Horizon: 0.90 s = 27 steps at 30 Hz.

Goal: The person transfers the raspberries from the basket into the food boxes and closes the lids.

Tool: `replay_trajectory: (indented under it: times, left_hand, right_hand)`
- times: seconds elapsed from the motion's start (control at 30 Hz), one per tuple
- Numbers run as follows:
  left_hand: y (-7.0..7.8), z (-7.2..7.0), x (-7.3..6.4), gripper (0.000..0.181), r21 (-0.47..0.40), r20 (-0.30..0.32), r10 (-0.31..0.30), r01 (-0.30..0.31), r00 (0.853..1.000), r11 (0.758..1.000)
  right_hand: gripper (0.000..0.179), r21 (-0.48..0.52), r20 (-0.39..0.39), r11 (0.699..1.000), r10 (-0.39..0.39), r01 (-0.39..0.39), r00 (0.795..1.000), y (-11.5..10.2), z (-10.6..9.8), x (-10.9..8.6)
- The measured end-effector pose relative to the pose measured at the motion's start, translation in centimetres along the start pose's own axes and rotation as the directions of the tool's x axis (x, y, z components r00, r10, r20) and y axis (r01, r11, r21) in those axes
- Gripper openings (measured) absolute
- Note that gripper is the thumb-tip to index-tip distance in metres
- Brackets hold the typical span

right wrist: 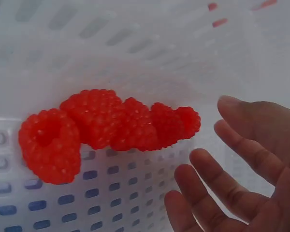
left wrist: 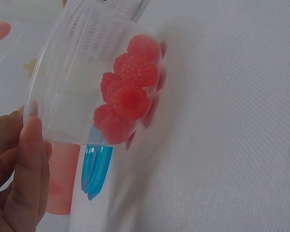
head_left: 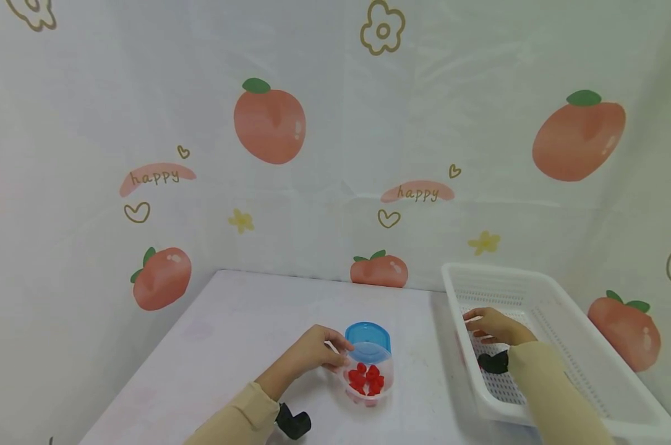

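Observation:
My left hand pinches the rim of a clear plastic cup between thumb and fingers. Several red raspberries lie in the bottom of that cup, which is on the white table. Inside a white slotted basket at the right, my right hand has its fingers spread and slightly bent, holding nothing. Just beyond those fingertips, several raspberries form a row along the basket's wall in the right wrist view; from the head they are mostly hidden by the wall and hand.
Right behind the cup sits a translucent blue round lid. Black wrist cameras show at the left wrist and the right wrist. A white curtain printed with fruit rises at the table's back edge.

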State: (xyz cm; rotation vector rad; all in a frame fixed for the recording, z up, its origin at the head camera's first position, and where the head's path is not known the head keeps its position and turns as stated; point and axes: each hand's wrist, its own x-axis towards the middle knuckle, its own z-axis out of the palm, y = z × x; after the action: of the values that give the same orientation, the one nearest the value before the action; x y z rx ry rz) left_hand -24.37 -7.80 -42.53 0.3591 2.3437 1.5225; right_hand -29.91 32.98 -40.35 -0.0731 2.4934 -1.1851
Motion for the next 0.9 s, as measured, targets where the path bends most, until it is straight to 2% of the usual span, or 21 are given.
replay_trajectory:
  times: [0.23,0.4,0.67,0.9]
  left_hand:
    - [0.1,0.0,-0.1,0.021,0.006,0.001,0.005,-0.005,1.0,1.0]
    - [0.1,0.0,-0.1,0.021,0.007,0.001,0.01,-0.01,1.0,1.0]
    - [0.0,0.0,-0.1,0.021,-0.001,0.002,0.005,-0.005,1.0,1.0]
    - [0.1,0.0,-0.1,0.021,0.002,0.002,0.007,-0.007,1.0,1.0]
  right_hand:
    - [0.039,-0.009,0.06,1.0,0.012,-0.011,0.998,0.5,0.5,0.3]
    - [0.034,-0.027,0.043,0.999,0.04,-0.039,0.998,0.6,0.7,0.6]
    - [0.011,-0.057,0.052,0.998,0.042,-0.039,0.998,0.3,1.1,0.4]
    - [0.01,-0.059,0.053,0.997,0.043,-0.04,0.998,0.2,1.3,0.1]
